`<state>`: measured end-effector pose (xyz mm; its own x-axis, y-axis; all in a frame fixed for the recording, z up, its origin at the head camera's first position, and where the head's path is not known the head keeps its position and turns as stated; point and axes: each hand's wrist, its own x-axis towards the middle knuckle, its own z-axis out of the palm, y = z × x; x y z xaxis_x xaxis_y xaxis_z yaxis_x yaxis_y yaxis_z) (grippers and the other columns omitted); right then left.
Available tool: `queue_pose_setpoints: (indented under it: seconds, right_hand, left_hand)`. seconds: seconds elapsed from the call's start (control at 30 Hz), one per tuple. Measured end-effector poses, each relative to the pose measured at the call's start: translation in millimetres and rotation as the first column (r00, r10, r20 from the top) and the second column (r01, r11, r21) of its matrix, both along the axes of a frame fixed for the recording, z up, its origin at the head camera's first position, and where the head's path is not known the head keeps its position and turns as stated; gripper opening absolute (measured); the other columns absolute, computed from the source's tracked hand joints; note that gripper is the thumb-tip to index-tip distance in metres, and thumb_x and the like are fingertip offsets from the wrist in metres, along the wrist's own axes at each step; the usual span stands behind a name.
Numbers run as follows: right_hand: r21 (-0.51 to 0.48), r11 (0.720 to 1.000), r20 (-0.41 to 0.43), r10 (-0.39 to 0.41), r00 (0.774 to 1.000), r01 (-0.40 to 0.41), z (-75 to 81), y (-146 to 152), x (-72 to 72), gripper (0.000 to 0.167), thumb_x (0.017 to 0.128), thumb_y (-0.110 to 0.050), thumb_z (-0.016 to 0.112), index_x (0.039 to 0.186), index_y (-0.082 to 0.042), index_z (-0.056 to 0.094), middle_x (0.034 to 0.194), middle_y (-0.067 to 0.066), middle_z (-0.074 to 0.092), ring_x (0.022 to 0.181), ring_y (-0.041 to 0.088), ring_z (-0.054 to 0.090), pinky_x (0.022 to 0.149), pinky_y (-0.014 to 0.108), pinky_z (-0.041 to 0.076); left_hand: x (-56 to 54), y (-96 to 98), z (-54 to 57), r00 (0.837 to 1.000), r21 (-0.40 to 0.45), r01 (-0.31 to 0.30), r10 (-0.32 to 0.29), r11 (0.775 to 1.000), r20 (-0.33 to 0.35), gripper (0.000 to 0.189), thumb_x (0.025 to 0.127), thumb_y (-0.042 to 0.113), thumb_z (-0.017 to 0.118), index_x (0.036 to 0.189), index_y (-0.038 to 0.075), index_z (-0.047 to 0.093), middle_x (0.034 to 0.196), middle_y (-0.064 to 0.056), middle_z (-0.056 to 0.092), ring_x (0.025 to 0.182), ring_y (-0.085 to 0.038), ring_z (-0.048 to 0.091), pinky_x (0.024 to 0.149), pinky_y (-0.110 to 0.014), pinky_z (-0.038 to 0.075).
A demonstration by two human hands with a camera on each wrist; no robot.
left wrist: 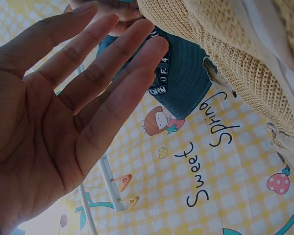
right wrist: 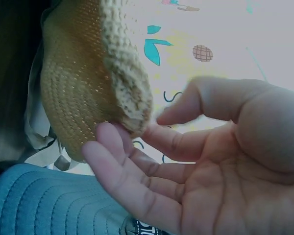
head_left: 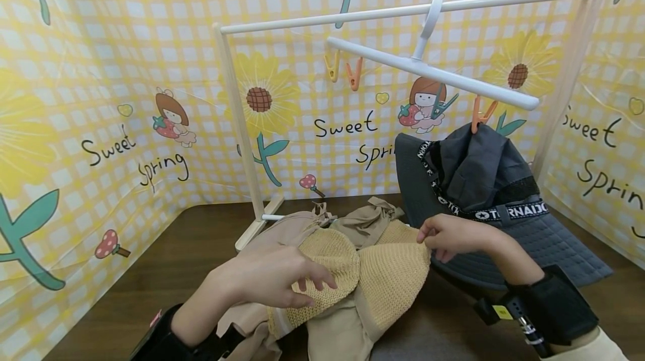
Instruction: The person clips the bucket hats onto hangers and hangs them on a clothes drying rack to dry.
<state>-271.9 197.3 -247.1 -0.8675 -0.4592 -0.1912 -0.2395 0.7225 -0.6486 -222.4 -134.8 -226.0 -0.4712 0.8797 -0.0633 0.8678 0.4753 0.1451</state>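
Note:
A straw-coloured knit sun hat (head_left: 395, 280) with beige fabric lies folded, crown panels up. My right hand (head_left: 453, 236) is at its right corner, with thumb and index finger pinching the knit edge (right wrist: 132, 105). The other fingers are loosely extended behind that edge. My left hand (head_left: 272, 277) hovers over the left knit panel (head_left: 335, 263), its fingers relaxed and holding nothing; the left wrist view shows the bare palm (left wrist: 34, 132). Beige cloth ties (head_left: 370, 218) lie bunched behind the hat.
A dark grey bucket hat (head_left: 484, 170) hangs by an orange clip (head_left: 478, 115) from a tilted white hanger (head_left: 463, 78), its brim behind my right hand. The hanger hooks on a white rod (head_left: 322, 20) between wooden posts. More clips hang along it. A patterned cloth surrounds the brown table (head_left: 151, 271).

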Motion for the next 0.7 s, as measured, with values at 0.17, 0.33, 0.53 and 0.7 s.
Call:
queue_pose_setpoints:
  seconds: [0.17, 0.33, 0.53, 0.7]
  right_hand:
    - [-0.057, 0.996, -0.027, -0.069, 0.997, 0.068, -0.4, -3.0, -0.8, 0.029, 0.097, -0.013, 0.045, 0.113, 0.01, 0.052, 0.1, 0.017, 0.06, 0.07, 0.013, 0.063, 0.066, 0.033, 0.056]
    - [-0.117, 0.988, -0.033, -0.11, 0.993, 0.106, 0.1, -6.1, 0.1, 0.028, 0.092, -0.014, 0.055, 0.109, 0.009, 0.052, 0.094, 0.015, 0.061, 0.066, 0.012, 0.063, 0.064, 0.033, 0.056]
    - [-0.15, 0.981, -0.067, -0.133, 0.989, 0.122, 0.1, -7.7, -0.3, 0.027, 0.091, -0.012, 0.057, 0.107, 0.009, 0.052, 0.088, 0.011, 0.06, 0.064, 0.011, 0.06, 0.063, 0.032, 0.056]
    - [-0.172, 0.975, -0.114, -0.158, 0.981, 0.137, -0.8, -7.8, -2.6, 0.027, 0.089, -0.011, 0.06, 0.106, 0.009, 0.054, 0.083, 0.009, 0.06, 0.062, 0.009, 0.059, 0.062, 0.031, 0.056]
  left_hand:
    - [1.7, 0.5, 0.8, 1.0, 0.002, -0.008, 0.008, 1.0, -0.005, 0.031, 0.086, 0.017, 0.066, 0.117, 0.022, 0.064, 0.103, 0.011, 0.069, 0.084, 0.003, 0.064, 0.072, -0.011, 0.048]
    - [2.5, 0.8, 1.2, 1.0, -0.004, -0.031, 0.031, 1.0, -0.007, 0.031, 0.086, 0.019, 0.066, 0.117, 0.024, 0.064, 0.102, 0.011, 0.069, 0.083, 0.004, 0.063, 0.071, -0.012, 0.048]
    - [2.4, 2.0, 0.2, 0.997, -0.019, -0.077, 0.077, 0.997, -0.001, 0.03, 0.086, 0.02, 0.067, 0.115, 0.026, 0.064, 0.101, 0.014, 0.069, 0.083, 0.006, 0.062, 0.072, -0.011, 0.047]
    - [1.8, 1.7, 0.0, 0.997, -0.017, -0.077, 0.077, 0.997, 0.004, 0.03, 0.086, 0.019, 0.067, 0.115, 0.026, 0.064, 0.101, 0.014, 0.069, 0.084, 0.005, 0.063, 0.073, -0.011, 0.047]
